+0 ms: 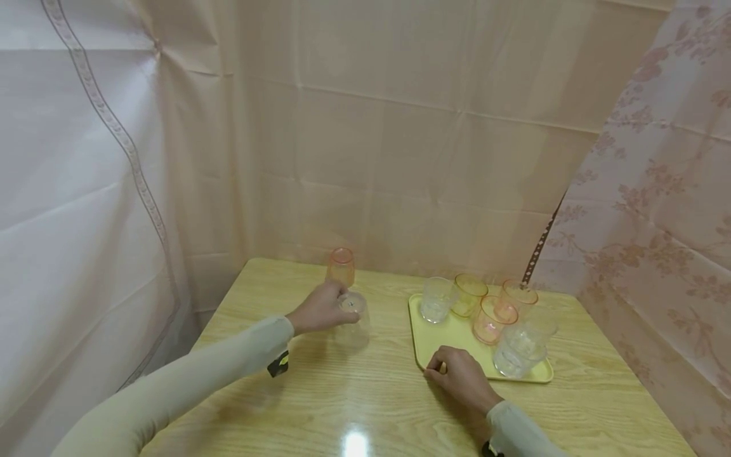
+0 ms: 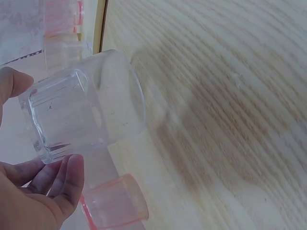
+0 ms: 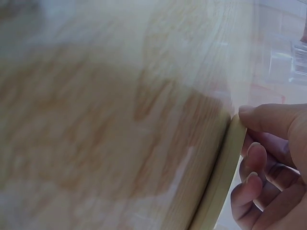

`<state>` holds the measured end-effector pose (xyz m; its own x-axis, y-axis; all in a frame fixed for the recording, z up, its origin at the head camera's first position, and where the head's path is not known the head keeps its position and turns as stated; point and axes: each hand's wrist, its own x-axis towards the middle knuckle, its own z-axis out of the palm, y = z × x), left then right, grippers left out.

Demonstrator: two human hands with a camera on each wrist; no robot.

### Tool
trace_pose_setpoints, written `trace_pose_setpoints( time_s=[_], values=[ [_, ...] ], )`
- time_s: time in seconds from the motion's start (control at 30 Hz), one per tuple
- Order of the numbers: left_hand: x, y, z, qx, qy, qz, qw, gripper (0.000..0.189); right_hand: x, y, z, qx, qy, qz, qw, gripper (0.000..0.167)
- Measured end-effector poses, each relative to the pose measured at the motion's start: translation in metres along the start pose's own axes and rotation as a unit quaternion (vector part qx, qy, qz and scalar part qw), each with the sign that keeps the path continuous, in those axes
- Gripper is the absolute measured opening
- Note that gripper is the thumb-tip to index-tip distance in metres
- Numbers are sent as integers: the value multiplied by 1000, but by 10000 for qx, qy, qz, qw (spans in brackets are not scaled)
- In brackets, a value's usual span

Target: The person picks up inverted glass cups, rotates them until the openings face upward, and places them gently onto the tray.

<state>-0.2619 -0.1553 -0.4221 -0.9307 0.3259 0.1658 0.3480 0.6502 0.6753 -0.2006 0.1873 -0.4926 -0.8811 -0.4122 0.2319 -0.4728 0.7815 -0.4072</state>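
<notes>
My left hand (image 1: 325,309) grips a clear glass (image 2: 72,110) by its base, thumb on one side and fingers on the other. The glass is upside down with its mouth close to the tabletop; I cannot tell whether the rim touches. Just behind it, an orange-pink glass (image 1: 341,271) stands mouth down on the table. To the right lies a yellow tray (image 1: 440,339) holding several upright glasses. At its near left corner, my right hand (image 1: 459,374) pinches the tray's rim, with the thumb (image 3: 266,116) on the edge and the other fingers curled.
On the tray are a clear glass (image 1: 436,303), a yellow glass (image 1: 469,297), pink glasses (image 1: 492,324) and more clear glass (image 1: 516,355) at the near right. The wood-grain table (image 1: 320,406) meets hanging curtains (image 1: 365,146) at the back and sides.
</notes>
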Motion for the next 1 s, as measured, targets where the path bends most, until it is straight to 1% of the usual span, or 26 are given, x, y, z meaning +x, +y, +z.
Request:
trace_pose_setpoints(
  time_s=[0.23, 0.47, 0.6, 0.7, 0.8, 0.87, 0.93, 1.0],
  values=[
    [-2, 7, 3, 74, -15, 1, 10000, 42, -1, 0, -1, 127, -37, 11, 9999, 15],
    [-1, 11, 5, -187, -26, 47, 9998, 41, 3, -3, 1, 358, -28, 185, 9992, 5],
    [-2, 13, 8, -382, -64, 37, 9992, 42, 9, -9, 3, 549, 36, 218, 9982, 7],
    [-3, 15, 11, -599, -121, 58, 9981, 42, 12, -14, 3, 918, 12, 243, 9955, 6],
    [-5, 17, 14, -802, -175, 51, 9966, 44, 14, -17, 4, 1445, -113, 426, 9885, 11],
    [-6, 20, 16, -926, -193, 14, 9955, 46, 16, -20, 3, 1898, -249, 628, 9795, 19],
    [-8, 21, 17, -959, -188, -38, 9952, 50, 19, -23, 3, 2443, -430, 846, 9651, 27],
    [-8, 22, 18, -978, -179, -85, 9950, 53, 22, -27, 2, 2966, -610, 1050, 9472, 35]
  ],
)
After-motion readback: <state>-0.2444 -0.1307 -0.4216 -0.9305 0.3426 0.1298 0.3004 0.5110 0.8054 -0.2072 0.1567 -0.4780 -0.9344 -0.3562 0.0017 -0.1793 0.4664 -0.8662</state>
